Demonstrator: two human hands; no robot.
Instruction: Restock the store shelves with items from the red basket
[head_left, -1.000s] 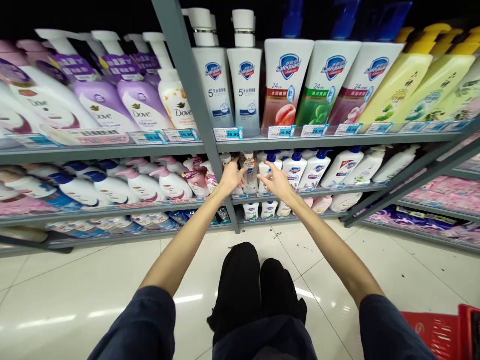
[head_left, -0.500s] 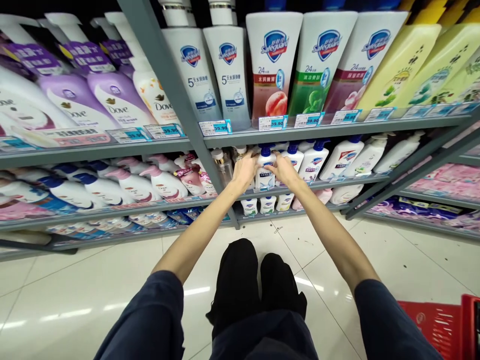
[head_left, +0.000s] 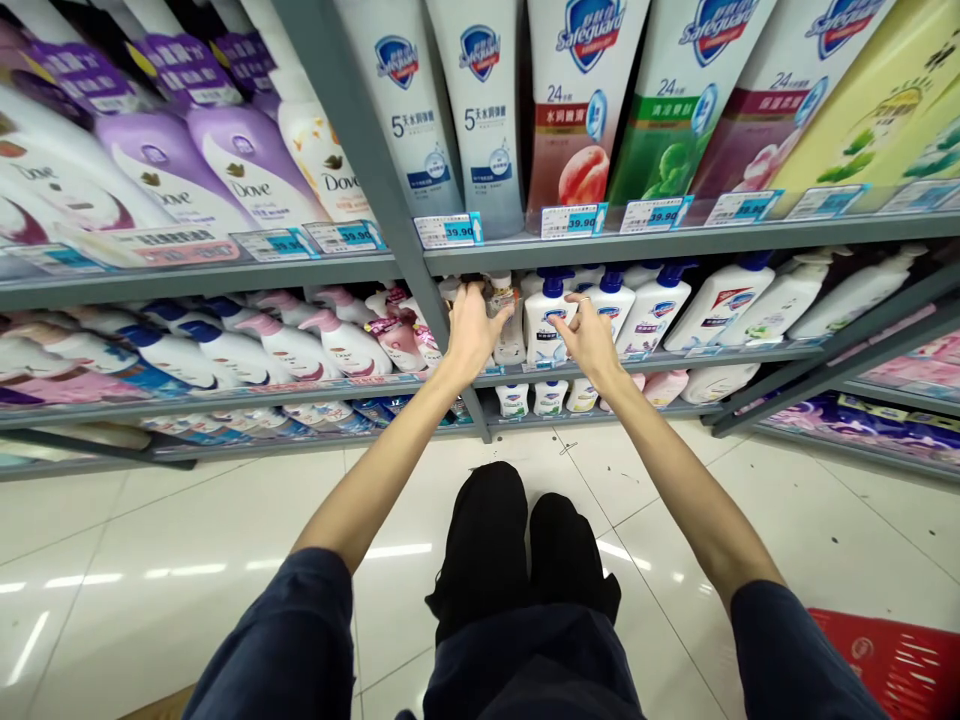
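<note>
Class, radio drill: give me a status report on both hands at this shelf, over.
Left hand against clear bottle. Right hand fingers curled, beside Safeguard pump bottle. Grey shelf upright left of left hand.

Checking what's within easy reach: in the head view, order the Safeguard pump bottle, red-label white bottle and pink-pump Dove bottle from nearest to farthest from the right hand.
1. Safeguard pump bottle: just left of the right hand, same shelf.
2. Red-label white bottle: farther right, same shelf.
3. Pink-pump Dove bottle: far left, beyond the upright.
</note>
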